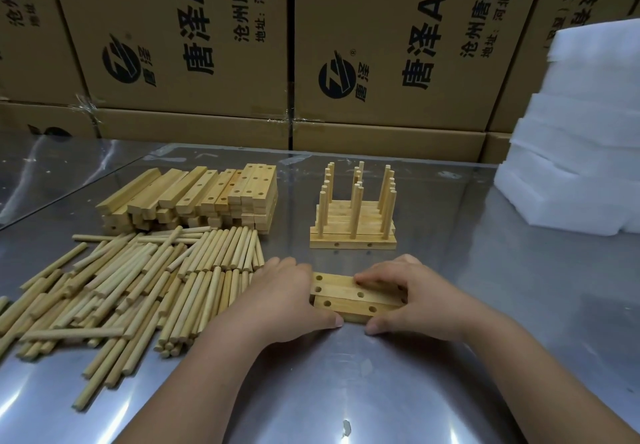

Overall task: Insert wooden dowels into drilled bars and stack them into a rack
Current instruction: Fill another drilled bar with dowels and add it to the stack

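Note:
Two or three drilled wooden bars [356,296] lie side by side flat on the metal table, holes facing up, in front of me. My left hand [287,296] grips their left end, thumb along the near edge. My right hand [408,296] holds the right end, fingers curled over the top and thumb at the near side. Behind them stands the rack [353,215]: several bars packed together with upright dowels in three rows. A loose heap of dowels [138,277] covers the table to the left. A pile of drilled bars [194,198] sits behind the dowels.
Large printed cardboard boxes [242,45] wall off the back of the table. A stack of white foam sheets [581,132] stands at the right. The shiny metal table [346,391] stretches toward me, with a sheet of clear plastic film at the far left.

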